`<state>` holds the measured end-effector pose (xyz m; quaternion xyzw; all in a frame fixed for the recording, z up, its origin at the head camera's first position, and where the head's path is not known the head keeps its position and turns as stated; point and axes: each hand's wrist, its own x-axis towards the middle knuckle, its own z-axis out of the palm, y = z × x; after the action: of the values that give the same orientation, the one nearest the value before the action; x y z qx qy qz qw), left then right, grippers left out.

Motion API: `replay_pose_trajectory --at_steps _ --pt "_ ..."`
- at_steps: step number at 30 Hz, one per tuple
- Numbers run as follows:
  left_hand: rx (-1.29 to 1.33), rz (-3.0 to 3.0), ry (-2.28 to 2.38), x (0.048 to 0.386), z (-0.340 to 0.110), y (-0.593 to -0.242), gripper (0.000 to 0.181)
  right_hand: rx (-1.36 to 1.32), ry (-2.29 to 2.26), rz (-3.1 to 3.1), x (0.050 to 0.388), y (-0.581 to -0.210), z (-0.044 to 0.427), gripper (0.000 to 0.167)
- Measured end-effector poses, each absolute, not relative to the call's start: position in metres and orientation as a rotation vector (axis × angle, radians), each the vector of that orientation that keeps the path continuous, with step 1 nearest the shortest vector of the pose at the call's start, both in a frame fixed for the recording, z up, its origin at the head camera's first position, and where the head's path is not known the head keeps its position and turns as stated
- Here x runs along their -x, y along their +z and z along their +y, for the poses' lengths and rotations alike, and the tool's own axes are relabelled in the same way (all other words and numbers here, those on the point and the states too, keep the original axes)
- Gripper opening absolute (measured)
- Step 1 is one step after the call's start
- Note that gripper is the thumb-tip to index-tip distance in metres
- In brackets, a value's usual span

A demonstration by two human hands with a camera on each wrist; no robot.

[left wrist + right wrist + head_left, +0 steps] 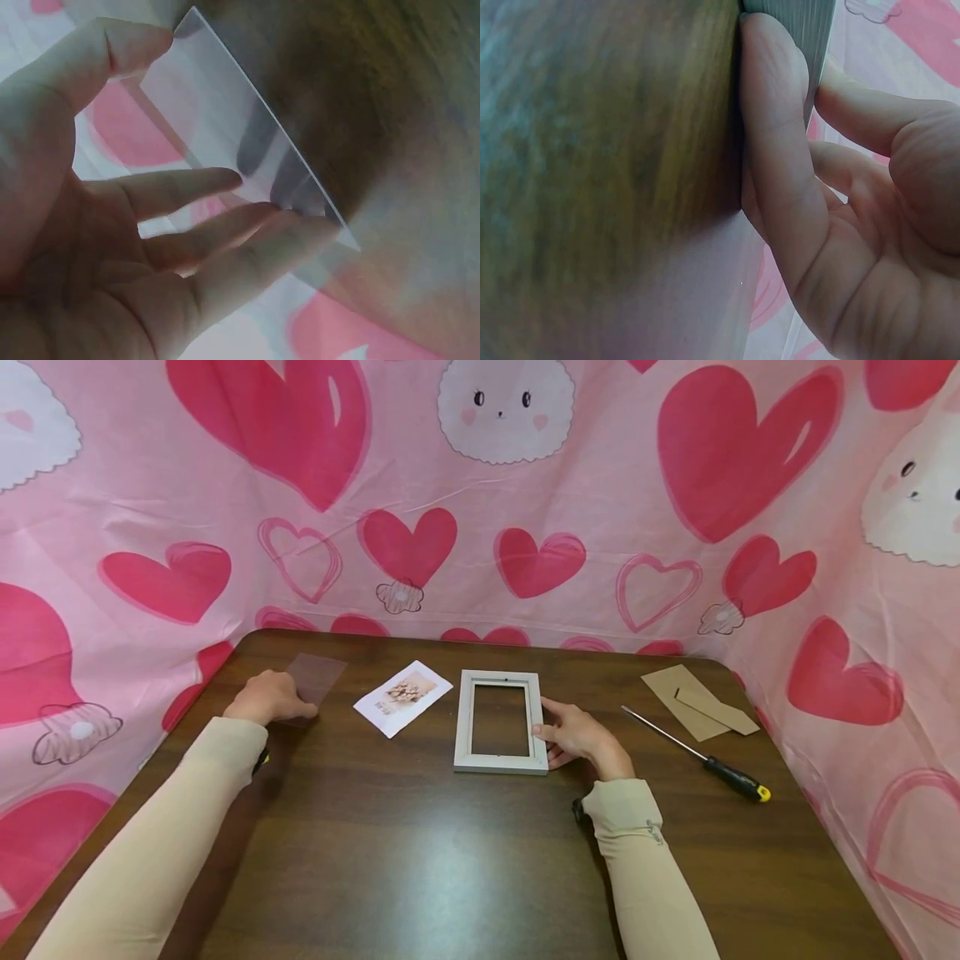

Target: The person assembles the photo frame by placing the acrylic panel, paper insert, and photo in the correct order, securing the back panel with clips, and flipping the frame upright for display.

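At the table's far left, my left hand (264, 697) grips a clear rectangular sheet (321, 675) by its edges. The left wrist view shows the thumb at one corner of that transparent sheet (217, 82) and fingers along the other end. My right hand (583, 735) holds the right side of a pale grey picture frame (501, 763), its thumb over the side bar. Wood shows through the frame's opening. Between the sheet and the frame lies a white picture card (405, 697) with a brownish image.
To the right lies a screwdriver (731, 778) with a black and yellow handle. Behind it, a brown backing board (667, 681) lies partly under a narrower brown piece (720, 710). A pink heart-patterned cloth (465, 493) hangs around the dark wooden table (360, 860).
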<state>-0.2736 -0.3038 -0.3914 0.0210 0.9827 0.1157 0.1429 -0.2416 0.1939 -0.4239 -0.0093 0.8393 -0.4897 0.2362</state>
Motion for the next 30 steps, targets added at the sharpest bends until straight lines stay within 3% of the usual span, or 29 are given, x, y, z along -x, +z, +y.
replay_pose_trajectory --at_steps 6,20,30 --pt "-0.086 2.848 0.304 0.272 -0.289 -0.395 0.032 0.030 -1.359 2.283 0.241 -0.424 0.194 0.073" --pt "-0.211 2.929 0.205 0.271 -0.279 -0.399 0.028 0.028 -1.367 2.285 0.240 -0.422 0.194 0.073" --pt "-0.107 2.994 0.273 0.268 -0.279 -0.394 0.038 0.029 -1.361 2.289 0.241 -0.423 0.194 0.074"
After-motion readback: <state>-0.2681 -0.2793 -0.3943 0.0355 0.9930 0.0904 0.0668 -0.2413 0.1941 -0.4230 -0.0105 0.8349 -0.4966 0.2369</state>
